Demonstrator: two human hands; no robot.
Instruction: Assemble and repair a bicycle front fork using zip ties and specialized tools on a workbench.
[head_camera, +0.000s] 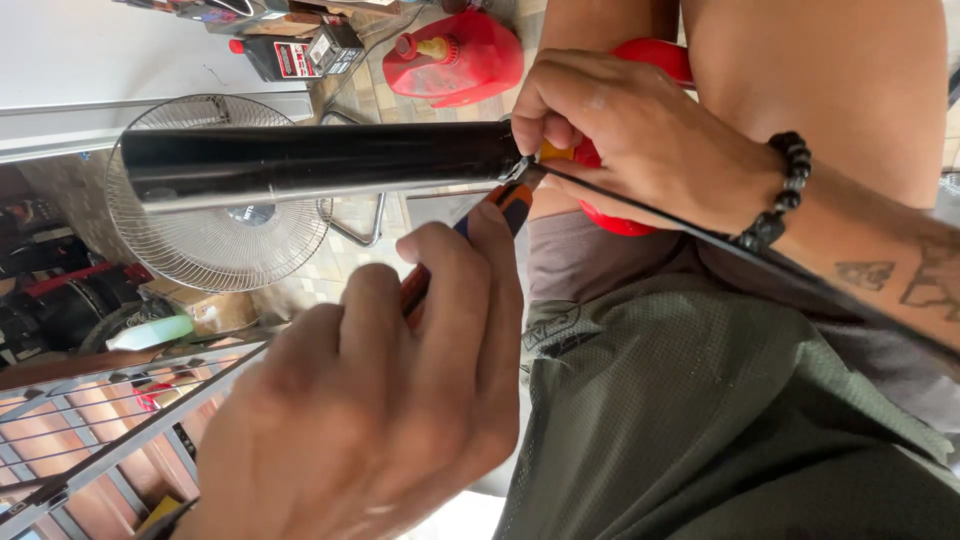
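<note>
1. Head view is showing the left hand (380, 400) wrapping tight around a tool with an orange and blue handle (512, 203). Its tip is pressing in at the right end of a shiny black tube (310, 160).
2. The right hand (610, 130) is pinching a small orange and red part (570, 153) at that same tube end, fingers shut on it. A thin black cable (720, 240) is running away from there.
3. I think holding the tube still and pushing the tool straight is working best, so the tip is not slipping.
4. A red jug (455, 60) is sitting on the floor behind. I cannot tell what is inside it.
</note>
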